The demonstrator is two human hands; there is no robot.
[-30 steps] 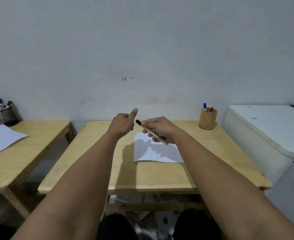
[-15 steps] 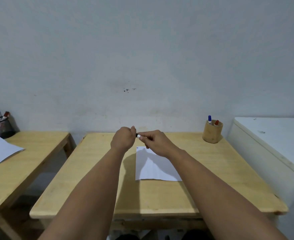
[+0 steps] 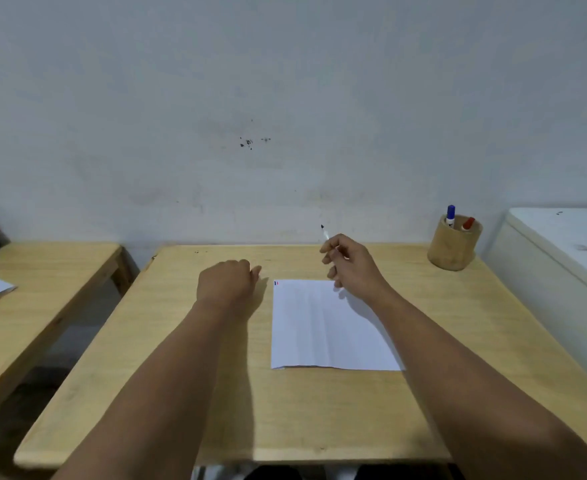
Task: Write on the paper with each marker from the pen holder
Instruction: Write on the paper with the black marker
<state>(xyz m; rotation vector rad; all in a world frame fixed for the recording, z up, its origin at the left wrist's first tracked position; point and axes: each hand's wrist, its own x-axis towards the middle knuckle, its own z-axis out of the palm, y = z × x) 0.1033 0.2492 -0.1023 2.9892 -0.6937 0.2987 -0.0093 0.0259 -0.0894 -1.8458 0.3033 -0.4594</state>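
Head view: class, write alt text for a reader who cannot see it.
A right hand holds an uncapped black marker, tip up, above white paper on a wooden table. The left hand is fisted beside the paper; a holder holds two markers.

Your right hand (image 3: 352, 263) hides most of the marker (image 3: 325, 232); left fist (image 3: 228, 280) closed, contents unseen. Paper (image 3: 323, 323) marks at 11 o'clock too small to read.

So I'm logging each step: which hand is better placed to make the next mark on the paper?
Right. The right hand holds the uncapped black marker just beyond the paper; the left hand is a closed fist beside it.
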